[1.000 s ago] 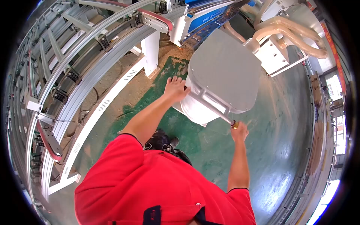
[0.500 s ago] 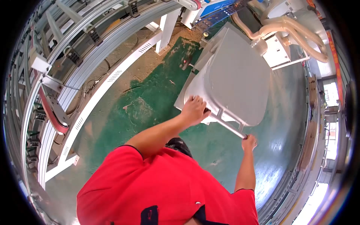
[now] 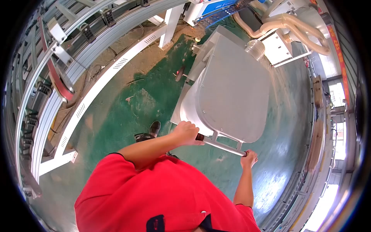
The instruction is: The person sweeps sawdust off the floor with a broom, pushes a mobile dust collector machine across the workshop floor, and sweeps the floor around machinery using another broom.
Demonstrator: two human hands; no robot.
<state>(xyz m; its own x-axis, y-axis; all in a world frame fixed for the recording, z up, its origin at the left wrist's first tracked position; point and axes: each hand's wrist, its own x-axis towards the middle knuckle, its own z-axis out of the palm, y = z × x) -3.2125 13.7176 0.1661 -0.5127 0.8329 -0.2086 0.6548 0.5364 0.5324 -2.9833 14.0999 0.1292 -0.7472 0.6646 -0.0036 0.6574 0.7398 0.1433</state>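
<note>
Grey, flat-topped metal machine (image 3: 235, 89) standing on green floor (image 3: 145, 100), center to upper right of frame. Rounded corners, screws along cover edge, tubular handlebar (image 3: 225, 147) on short brackets at near end, lower center. Left hand (image 3: 186, 133) at left end of bar, fingers wrapped around beside dark grip (image 3: 199, 137); right hand (image 3: 249, 158) at right end, fingers curled closed around bar. Likely heavy and rigid, no give in cover or bar; probably awkward to lift, better handled by bar. Best hold at both bar ends, hands wide apart for even control; bare metal middle possibly slicker. Silver duct (image 3: 255, 49) at far right corner of cover, beige hoses (image 3: 295, 21) upper right. White slotted frame (image 3: 112, 71) at left, shoe (image 3: 155, 128) just left of machine.
</note>
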